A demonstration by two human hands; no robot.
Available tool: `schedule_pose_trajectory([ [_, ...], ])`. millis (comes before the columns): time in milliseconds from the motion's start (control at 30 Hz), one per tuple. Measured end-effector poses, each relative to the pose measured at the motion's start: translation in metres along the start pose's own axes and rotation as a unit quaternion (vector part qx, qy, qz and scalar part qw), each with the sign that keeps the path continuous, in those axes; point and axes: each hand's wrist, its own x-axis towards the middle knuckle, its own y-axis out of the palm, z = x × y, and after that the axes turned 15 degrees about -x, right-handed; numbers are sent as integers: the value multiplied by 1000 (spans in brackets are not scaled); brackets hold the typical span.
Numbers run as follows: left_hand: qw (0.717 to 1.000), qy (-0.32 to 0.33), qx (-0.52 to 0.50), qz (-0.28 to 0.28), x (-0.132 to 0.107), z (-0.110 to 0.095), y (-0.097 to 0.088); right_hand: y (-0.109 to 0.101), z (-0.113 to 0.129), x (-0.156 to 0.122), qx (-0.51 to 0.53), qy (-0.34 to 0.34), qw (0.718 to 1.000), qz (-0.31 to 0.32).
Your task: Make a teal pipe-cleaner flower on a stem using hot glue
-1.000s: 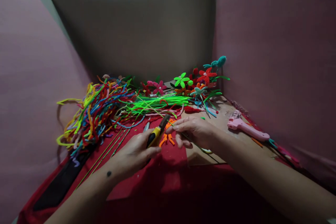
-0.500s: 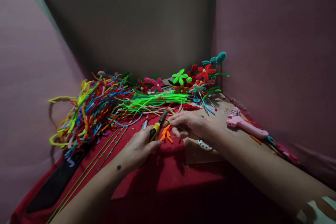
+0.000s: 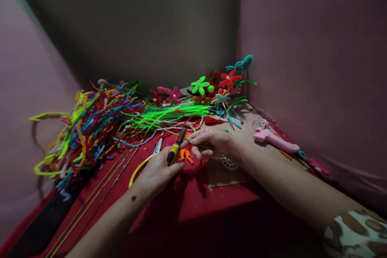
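Observation:
My left hand [image 3: 159, 171] is closed round a yellow-and-black pliers-like tool [image 3: 174, 150], its dark jaws pointing up toward a thin green stem wire [image 3: 169, 132]. My right hand [image 3: 211, 142] pinches that wire just right of the jaws, fingers curled. Under both hands lies an orange pipe-cleaner flower [image 3: 185, 155] on the red cloth [image 3: 193, 205]. Scissors with a yellow handle [image 3: 144, 162] lie just left of my left hand.
A heap of mixed-colour pipe cleaners [image 3: 90, 125] fills the left. Neon green pipe cleaners [image 3: 175, 113] lie behind the hands. Finished flowers [image 3: 217, 84] stand at the back right corner. A pink glue gun [image 3: 273, 138] rests on a cardboard sheet [image 3: 229, 173]. Long green wires [image 3: 99, 193] run along the cloth.
The view has shifted, so everything sits lower-left in frame. The scissors with the yellow handle now show fully beside my left hand. Both hands keep the same grips.

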Motion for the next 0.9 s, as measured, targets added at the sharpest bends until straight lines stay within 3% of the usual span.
schedule_pose_trajectory([
  [233,999,0,-22,-26,1,4,2,1,8,-4,-22,23,999,-14],
  [400,999,20,-1,-51,5,3,2,-5,21,-9,-152,32,986,-60],
  [467,996,24,21,-79,7,1,2,-7,27,-9,-240,52,965,-88],
  [567,991,15,55,-122,14,-1,4,-7,37,-7,-331,61,921,-194],
  [767,986,10,61,-152,31,1,2,-8,49,1,-328,-7,849,-414],
  [833,986,12,56,-154,35,2,1,-10,50,2,-340,-20,831,-440],
  [900,987,13,49,-154,37,3,0,-11,51,3,-414,-22,810,-416],
])
